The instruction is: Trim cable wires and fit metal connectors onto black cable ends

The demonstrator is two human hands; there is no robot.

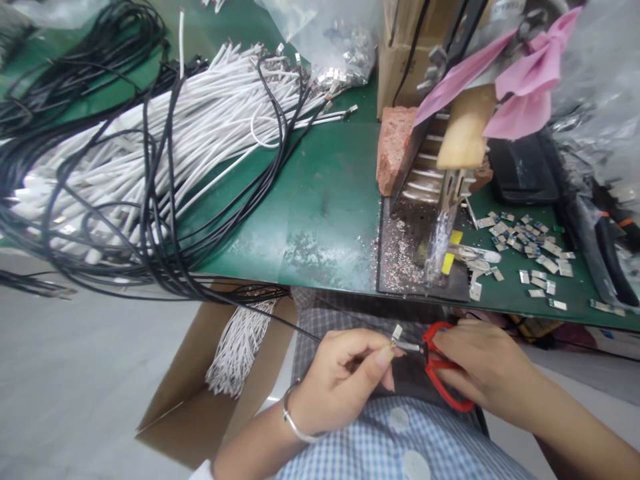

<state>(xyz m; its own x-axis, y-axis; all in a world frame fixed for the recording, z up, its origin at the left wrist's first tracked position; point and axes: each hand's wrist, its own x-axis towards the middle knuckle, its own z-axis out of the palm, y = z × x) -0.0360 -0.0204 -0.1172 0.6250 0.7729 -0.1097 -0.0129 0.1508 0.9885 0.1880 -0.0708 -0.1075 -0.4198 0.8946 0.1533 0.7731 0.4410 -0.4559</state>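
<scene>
Over the front edge of the tabletop (325, 207), at its left part, many black cables (150, 220) hang in loops. One black cable (280, 319) runs from there down to the person's lap. If this cable is pulled, it may catch on the loops and drag them off the edge.

The left hand (345, 373) is closed in a pinch, with thumb and first finger on the metal end (403, 343) of that cable, below the front edge near its middle. The fingertips are very near the blades, so a small slip could nick a finger or cut the cable in the wrong place. The right hand (485, 373) is closed around the red handles of the scissors (445, 393), and the blades touch the metal end. How far the blades are open cannot be told. Any small cut piece would probably fall on the lap or the floor and be lost.

On the floor at the left, an open cardboard box (185, 413) holds a bunch of white cables (240, 347), ends up. At the far edge of the tabletop, a clear plastic bag (330, 33) contains small metal shells (345, 63). Just to its right stands a brown carton (400, 47); its contents are not visible. Loose metal pieces (530, 247) lie near the front right corner, in no container.
</scene>
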